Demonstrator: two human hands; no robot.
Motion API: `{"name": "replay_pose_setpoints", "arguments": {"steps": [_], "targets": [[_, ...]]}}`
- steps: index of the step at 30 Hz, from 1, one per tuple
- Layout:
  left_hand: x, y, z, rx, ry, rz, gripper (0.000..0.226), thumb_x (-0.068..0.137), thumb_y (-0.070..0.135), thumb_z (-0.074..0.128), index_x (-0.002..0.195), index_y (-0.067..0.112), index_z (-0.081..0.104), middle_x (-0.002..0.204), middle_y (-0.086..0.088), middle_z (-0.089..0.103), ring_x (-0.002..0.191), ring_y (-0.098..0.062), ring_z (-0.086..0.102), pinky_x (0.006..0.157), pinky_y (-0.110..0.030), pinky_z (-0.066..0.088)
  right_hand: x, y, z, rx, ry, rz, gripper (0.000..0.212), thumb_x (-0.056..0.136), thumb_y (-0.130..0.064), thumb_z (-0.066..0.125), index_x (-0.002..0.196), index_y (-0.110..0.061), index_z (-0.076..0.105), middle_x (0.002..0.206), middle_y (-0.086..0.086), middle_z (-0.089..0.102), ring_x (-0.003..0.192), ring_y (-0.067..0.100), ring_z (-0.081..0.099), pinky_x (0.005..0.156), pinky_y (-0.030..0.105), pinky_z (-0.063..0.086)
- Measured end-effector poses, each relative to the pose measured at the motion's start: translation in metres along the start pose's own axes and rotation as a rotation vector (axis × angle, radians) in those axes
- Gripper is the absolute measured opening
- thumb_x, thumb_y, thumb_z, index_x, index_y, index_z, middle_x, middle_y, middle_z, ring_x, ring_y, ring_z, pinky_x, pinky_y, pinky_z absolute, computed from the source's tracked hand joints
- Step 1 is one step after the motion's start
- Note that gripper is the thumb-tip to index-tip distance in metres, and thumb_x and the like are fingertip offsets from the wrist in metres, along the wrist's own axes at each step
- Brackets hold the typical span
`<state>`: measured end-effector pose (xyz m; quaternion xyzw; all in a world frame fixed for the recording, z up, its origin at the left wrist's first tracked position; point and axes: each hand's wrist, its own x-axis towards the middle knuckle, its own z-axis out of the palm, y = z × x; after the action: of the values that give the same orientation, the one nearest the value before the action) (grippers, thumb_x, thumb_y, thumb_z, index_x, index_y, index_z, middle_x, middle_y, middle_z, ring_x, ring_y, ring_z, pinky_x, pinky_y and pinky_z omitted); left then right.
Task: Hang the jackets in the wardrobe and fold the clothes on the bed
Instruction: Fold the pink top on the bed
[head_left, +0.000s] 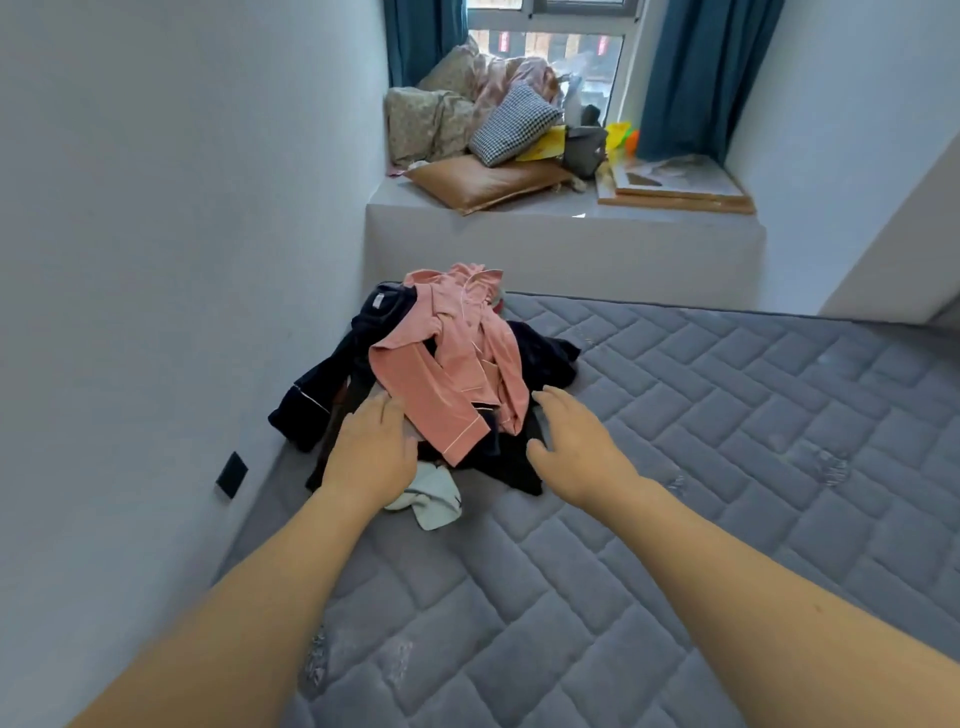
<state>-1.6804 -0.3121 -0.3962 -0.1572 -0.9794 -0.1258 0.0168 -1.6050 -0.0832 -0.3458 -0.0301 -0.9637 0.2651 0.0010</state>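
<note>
A heap of clothes lies on the grey quilted mattress (675, 467) against the left wall. On top is a pink pyjama shirt (457, 358) with white piping. Under it lie dark navy garments (332, 384), and a pale white-green piece (431, 499) sticks out at the near side. My left hand (371, 452) reaches over the near left side of the heap with straight fingers by the pink sleeve, holding nothing. My right hand (569, 441) hovers at the heap's right side, fingers spread and relaxed. No wardrobe or jackets are in view.
A raised window ledge (566, 234) beyond the bed carries pillows (514, 124), a brown cushion (488, 182), bedding and flat boards (675, 187). Blue curtains (696, 73) hang at the window. A black wall switch (231, 474) sits low on the left wall.
</note>
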Motion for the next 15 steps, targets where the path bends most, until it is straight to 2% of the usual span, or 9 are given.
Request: {"name": "replay_pose_setpoints", "arguments": {"steps": [3,6,8,10,12,13,15], "targets": [[0.041,-0.019,0.075,-0.108,-0.070,-0.076,0.060,0.096,0.021,0.050,0.148,0.001,0.029,0.155,-0.019,0.026,0.143,-0.030,0.026,0.116,-0.038,0.024,0.056,0.039,0.063,0.038,0.015,-0.013,0.028,0.083,-0.006,0.051,0.110,-0.002,0.055,0.112,0.007,0.053,0.104,0.028,0.050,0.091,0.042,0.043],[0.091,-0.024,0.161,-0.164,-0.140,-0.088,0.065,0.097,0.021,0.050,0.152,0.004,0.020,0.160,-0.017,0.014,0.147,-0.030,0.016,0.118,-0.040,0.020,0.105,0.093,0.132,0.100,0.077,0.015,0.036,0.083,-0.005,0.050,0.119,-0.004,0.053,0.123,0.008,0.051,0.112,0.027,0.048,0.096,0.036,0.041],[0.130,-0.023,0.213,-0.231,-0.123,-0.079,0.068,0.095,0.021,0.052,0.153,0.008,0.018,0.160,-0.017,0.010,0.147,-0.031,0.012,0.117,-0.041,0.017,0.137,0.130,0.175,0.161,0.102,0.065,0.038,0.086,-0.006,0.049,0.124,-0.005,0.050,0.129,0.008,0.048,0.116,0.026,0.045,0.094,0.030,0.036],[0.173,-0.019,0.257,-0.306,-0.091,-0.117,0.073,0.093,0.028,0.054,0.154,0.016,0.015,0.161,-0.015,0.006,0.147,-0.033,0.009,0.117,-0.044,0.016,0.171,0.165,0.210,0.232,0.111,0.118,0.038,0.088,-0.008,0.048,0.126,-0.010,0.048,0.131,0.006,0.046,0.117,0.024,0.045,0.091,0.025,0.032],[0.207,-0.021,0.302,-0.357,-0.114,-0.224,0.080,0.091,0.043,0.054,0.154,0.024,0.008,0.162,-0.011,0.000,0.148,-0.034,0.001,0.118,-0.047,0.010,0.210,0.196,0.237,0.293,0.123,0.134,0.034,0.090,-0.011,0.046,0.123,-0.014,0.049,0.127,0.005,0.049,0.113,0.024,0.049,0.097,0.028,0.037],[0.215,-0.025,0.329,-0.333,-0.148,-0.278,0.084,0.090,0.051,0.052,0.155,0.026,0.004,0.162,-0.010,-0.004,0.148,-0.034,-0.006,0.118,-0.048,0.005,0.229,0.211,0.249,0.324,0.132,0.132,0.033,0.091,-0.014,0.045,0.124,-0.015,0.050,0.126,0.005,0.051,0.112,0.023,0.051,0.100,0.034,0.042],[0.207,-0.032,0.389,-0.110,-0.177,-0.290,0.087,0.091,0.063,0.039,0.155,0.026,-0.007,0.162,-0.007,-0.013,0.146,-0.033,-0.020,0.117,-0.051,-0.008,0.268,0.235,0.270,0.386,0.146,0.148,0.041,0.094,-0.022,0.046,0.135,-0.019,0.045,0.133,0.003,0.051,0.117,0.021,0.051,0.103,0.042,0.043]]}}
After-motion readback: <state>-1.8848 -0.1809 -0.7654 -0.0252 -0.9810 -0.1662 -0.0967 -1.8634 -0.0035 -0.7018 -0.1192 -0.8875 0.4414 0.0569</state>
